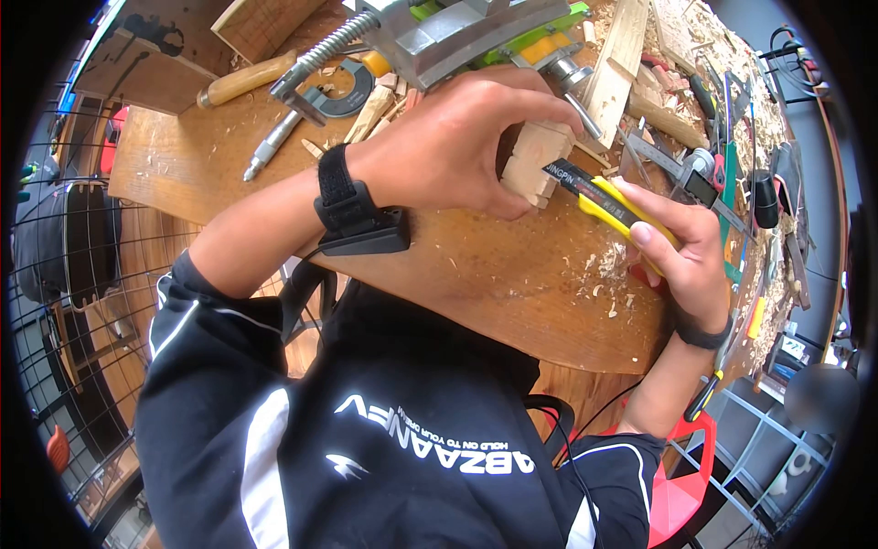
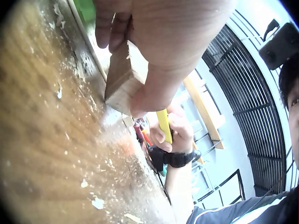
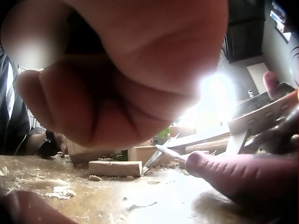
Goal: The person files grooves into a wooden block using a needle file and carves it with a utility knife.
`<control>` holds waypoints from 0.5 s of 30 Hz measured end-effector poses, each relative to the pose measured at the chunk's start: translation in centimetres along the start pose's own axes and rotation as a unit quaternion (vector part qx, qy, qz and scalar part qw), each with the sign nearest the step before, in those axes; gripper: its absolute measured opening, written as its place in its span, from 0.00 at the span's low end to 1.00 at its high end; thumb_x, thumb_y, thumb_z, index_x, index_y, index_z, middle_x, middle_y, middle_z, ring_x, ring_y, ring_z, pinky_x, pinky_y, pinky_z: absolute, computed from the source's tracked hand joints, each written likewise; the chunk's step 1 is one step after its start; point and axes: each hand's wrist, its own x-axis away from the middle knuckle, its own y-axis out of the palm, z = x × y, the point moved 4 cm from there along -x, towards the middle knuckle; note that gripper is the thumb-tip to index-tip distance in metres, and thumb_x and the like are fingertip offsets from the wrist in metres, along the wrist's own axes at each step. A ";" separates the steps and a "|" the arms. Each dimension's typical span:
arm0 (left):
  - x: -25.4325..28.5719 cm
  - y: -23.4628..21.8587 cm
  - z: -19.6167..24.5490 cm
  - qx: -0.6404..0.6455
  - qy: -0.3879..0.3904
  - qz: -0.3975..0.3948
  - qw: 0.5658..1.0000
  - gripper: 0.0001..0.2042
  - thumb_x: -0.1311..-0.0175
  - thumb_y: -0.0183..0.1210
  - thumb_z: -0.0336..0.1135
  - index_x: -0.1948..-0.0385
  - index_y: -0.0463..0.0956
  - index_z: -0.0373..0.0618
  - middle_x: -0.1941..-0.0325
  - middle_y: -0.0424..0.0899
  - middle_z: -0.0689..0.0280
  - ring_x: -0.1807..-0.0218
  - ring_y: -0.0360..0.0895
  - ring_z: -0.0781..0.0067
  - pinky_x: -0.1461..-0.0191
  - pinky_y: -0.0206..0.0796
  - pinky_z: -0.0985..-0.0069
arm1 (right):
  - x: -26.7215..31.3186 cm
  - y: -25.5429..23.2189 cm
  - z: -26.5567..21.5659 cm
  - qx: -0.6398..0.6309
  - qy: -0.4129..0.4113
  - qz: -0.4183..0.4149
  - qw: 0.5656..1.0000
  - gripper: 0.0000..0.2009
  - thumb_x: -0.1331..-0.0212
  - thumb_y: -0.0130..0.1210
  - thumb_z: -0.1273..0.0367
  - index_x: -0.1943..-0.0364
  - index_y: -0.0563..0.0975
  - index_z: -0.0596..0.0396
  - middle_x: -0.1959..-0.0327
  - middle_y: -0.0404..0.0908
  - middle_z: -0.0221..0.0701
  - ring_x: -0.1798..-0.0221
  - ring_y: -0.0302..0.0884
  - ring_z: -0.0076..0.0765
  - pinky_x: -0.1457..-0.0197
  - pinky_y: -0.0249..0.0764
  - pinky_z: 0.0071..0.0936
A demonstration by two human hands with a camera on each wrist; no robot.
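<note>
My left hand [image 1: 448, 137] grips a pale wooden block [image 1: 535, 165] between thumb and fingers, just over the worn wooden bench. In the left wrist view the block [image 2: 124, 84] shows its cut faces, with the thumb pressed along one side. A yellow and black utility knife [image 1: 622, 215] is held in my right hand [image 1: 681, 252], its black front end overlapping the block's right side in the head view. The right wrist view shows the curled underside of the right hand [image 3: 117, 107], which hides the knife there.
A metal vise [image 1: 439, 46] stands just beyond the left hand. At left lie a micrometer [image 1: 274, 142] and a wooden tool handle [image 1: 247, 80]. A digital caliper [image 1: 700, 188], wood strips [image 1: 617, 73] and heaps of shavings [image 1: 745, 101] crowd the right side. Shavings [image 1: 608, 265] also dot the near bench.
</note>
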 end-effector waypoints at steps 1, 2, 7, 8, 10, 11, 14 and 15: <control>0.0 0.0 0.0 0.006 -0.002 0.000 1.000 0.35 0.65 0.74 0.22 0.43 0.80 0.41 0.45 0.83 0.56 0.42 0.80 0.54 0.35 0.72 0.66 | 0.0 0.0 0.0 0.000 0.000 0.000 1.000 0.20 0.30 0.58 0.70 0.35 0.80 0.54 0.76 0.82 0.25 0.82 0.68 0.11 0.77 0.65 0.16; 0.0 0.0 0.1 0.006 -0.002 0.000 1.000 0.35 0.65 0.74 0.22 0.43 0.80 0.41 0.45 0.83 0.56 0.42 0.80 0.54 0.35 0.72 0.66 | 0.1 -0.1 0.0 -0.001 0.004 0.000 1.000 0.20 0.30 0.58 0.70 0.36 0.80 0.54 0.77 0.82 0.25 0.82 0.68 0.11 0.77 0.65 0.15; 0.0 0.0 0.2 -0.010 0.004 0.006 1.000 0.35 0.65 0.74 0.22 0.43 0.80 0.41 0.45 0.83 0.56 0.42 0.80 0.54 0.35 0.72 0.66 | 0.0 0.0 0.3 -0.005 0.005 -0.001 1.000 0.20 0.30 0.58 0.70 0.36 0.80 0.54 0.77 0.81 0.24 0.82 0.68 0.11 0.77 0.65 0.15; 0.0 0.0 0.3 -0.009 0.005 0.006 1.000 0.35 0.65 0.74 0.22 0.43 0.80 0.41 0.45 0.83 0.56 0.42 0.80 0.54 0.35 0.72 0.66 | -0.1 0.1 0.2 -0.006 0.001 -0.002 1.000 0.20 0.30 0.58 0.71 0.36 0.80 0.53 0.76 0.81 0.24 0.82 0.68 0.11 0.77 0.64 0.15; -0.1 0.0 0.2 -0.013 -0.001 0.005 1.000 0.36 0.65 0.74 0.22 0.43 0.80 0.40 0.45 0.83 0.56 0.42 0.80 0.54 0.35 0.72 0.66 | -0.2 0.3 0.1 -0.007 -0.002 -0.001 1.000 0.19 0.30 0.58 0.71 0.36 0.80 0.53 0.76 0.81 0.24 0.82 0.68 0.11 0.77 0.64 0.15; 0.0 0.0 0.3 -0.013 -0.002 0.004 1.000 0.36 0.65 0.74 0.22 0.43 0.80 0.40 0.45 0.83 0.56 0.42 0.80 0.54 0.35 0.72 0.66 | -0.3 0.5 0.0 -0.012 -0.005 -0.001 1.000 0.19 0.30 0.58 0.71 0.36 0.80 0.53 0.76 0.81 0.24 0.82 0.68 0.11 0.77 0.64 0.15; -0.1 0.0 0.4 0.003 -0.005 0.004 1.000 0.36 0.65 0.73 0.22 0.43 0.80 0.40 0.45 0.83 0.56 0.43 0.80 0.54 0.35 0.72 0.66 | -0.3 0.7 -0.1 -0.004 -0.014 0.003 1.000 0.20 0.30 0.57 0.72 0.36 0.80 0.53 0.76 0.81 0.23 0.82 0.67 0.11 0.77 0.63 0.16; -0.1 0.0 0.3 0.000 -0.003 0.003 1.000 0.36 0.65 0.73 0.22 0.43 0.80 0.40 0.45 0.83 0.56 0.42 0.80 0.54 0.35 0.72 0.66 | -0.3 0.7 -0.1 0.008 -0.023 0.007 1.000 0.20 0.30 0.57 0.72 0.35 0.80 0.53 0.76 0.81 0.23 0.81 0.67 0.11 0.77 0.63 0.16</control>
